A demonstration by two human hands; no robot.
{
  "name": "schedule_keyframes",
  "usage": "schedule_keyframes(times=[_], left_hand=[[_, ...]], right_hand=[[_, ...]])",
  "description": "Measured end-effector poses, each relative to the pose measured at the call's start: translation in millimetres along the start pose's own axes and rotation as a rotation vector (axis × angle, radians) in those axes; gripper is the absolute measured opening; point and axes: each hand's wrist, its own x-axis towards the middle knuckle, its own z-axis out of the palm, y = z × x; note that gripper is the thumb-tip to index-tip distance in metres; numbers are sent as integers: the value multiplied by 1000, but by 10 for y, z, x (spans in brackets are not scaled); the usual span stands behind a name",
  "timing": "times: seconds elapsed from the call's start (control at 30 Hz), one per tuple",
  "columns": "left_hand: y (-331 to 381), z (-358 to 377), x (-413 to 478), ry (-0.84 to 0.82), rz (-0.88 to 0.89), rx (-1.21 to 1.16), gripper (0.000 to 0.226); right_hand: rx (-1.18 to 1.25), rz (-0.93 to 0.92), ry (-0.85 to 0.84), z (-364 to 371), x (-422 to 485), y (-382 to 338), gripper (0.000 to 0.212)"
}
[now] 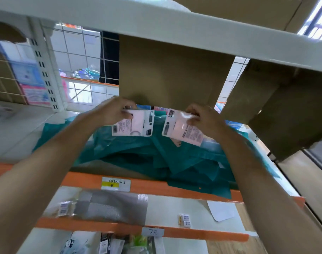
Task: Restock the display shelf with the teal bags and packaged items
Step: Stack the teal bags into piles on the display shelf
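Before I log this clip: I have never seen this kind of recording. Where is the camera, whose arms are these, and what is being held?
There is no machine here. A person wears a single camera on the head, so the one picture looks forward and down along their own bare arms into a shop shelf with an orange edge. The left hand pinches the left packet, pink and white, by its top. The right hand pinches the right packet the same way. Both packets hang over a heap of teal bags lying on that shelf. A cardboard box stands behind the hands. On the shelf below lies a grey mesh item.
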Motion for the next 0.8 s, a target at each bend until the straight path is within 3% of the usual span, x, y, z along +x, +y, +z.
schedule_keyframes(times=[0.23,0.5,0.63,0.8], left_hand=[[-492,-514,-562,5,-36,36,14],[-1241,-1202,-1411,-9,-117,18,36],[-1615,-1414,-1766,12,-222,52,18],[-2023,-1671,-2203,66,-288,78,25]], right_hand=[[42,-80,-73,384,158,-756,21],[72,-155,-75,964,311,-1872,19],[79,-207,-91,1291,345,-2407,17],[115,-266,-113,1602,373,-3006,23]])
